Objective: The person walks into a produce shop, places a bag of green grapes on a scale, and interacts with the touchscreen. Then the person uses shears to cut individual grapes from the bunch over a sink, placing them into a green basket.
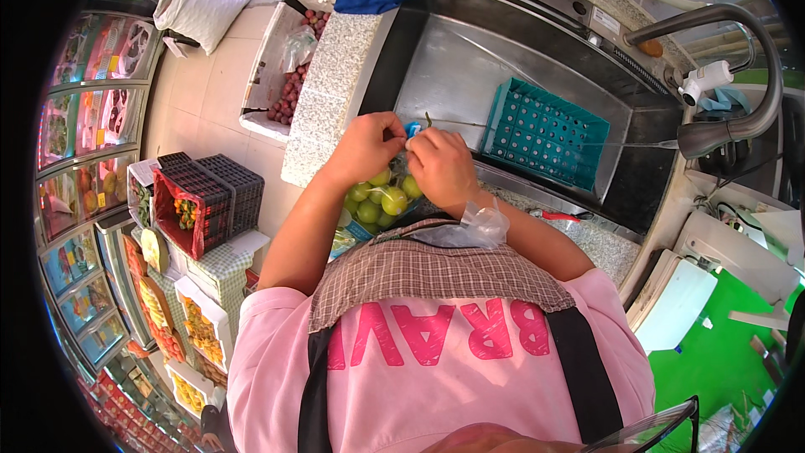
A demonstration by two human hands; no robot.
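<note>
Large green grapes (379, 199) fill a see-through plastic bag (358, 228) with blue print, close to my apron at the counter's edge. My left hand (372, 146) pinches the top of the bag from the left, thumb and fingertips together. From the other side, my right hand (442, 165) closes its fingers at the same spot and covers part of it. A blue piece (412, 129) shows between the hands, and a thin green stem (428, 118) sticks up behind the right fingers. The lower part of the bag is partly hidden by my apron (434, 264).
A teal perforated basket (546, 132) sits tilted in the steel sink (446, 69), under a thin stream from the faucet (704, 138). A red-handled tool (560, 216) lies on the counter at right. A foam box (264, 91) of red grapes and black crates (229, 198) stand left.
</note>
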